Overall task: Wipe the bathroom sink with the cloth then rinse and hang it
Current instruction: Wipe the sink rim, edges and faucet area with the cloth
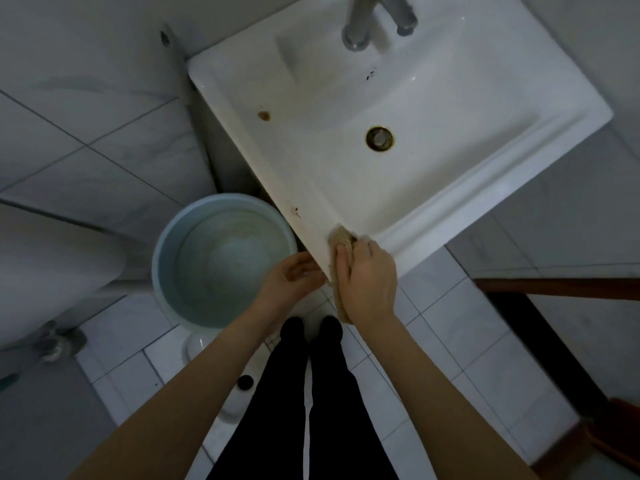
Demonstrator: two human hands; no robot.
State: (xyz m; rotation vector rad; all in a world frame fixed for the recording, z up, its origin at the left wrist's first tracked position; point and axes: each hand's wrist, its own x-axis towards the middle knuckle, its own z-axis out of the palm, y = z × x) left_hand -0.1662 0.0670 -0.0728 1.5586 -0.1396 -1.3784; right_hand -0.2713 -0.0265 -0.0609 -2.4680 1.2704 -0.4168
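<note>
Our right hand [369,278] presses a tan cloth [341,239] flat on the near corner of the white sink [485,174], fingers curled over it while part of the cloth hangs below the palm. Just to its left, our left hand [292,277] is loosely cupped and holds nothing, fingertips touching the sink's edge. Further left of that hand stands a pale blue bucket [162,258] on the tiled floor. Beyond the cloth lie the drain [380,138], a brown stain [264,115] and, farthest, the metal faucet [356,32].
</note>
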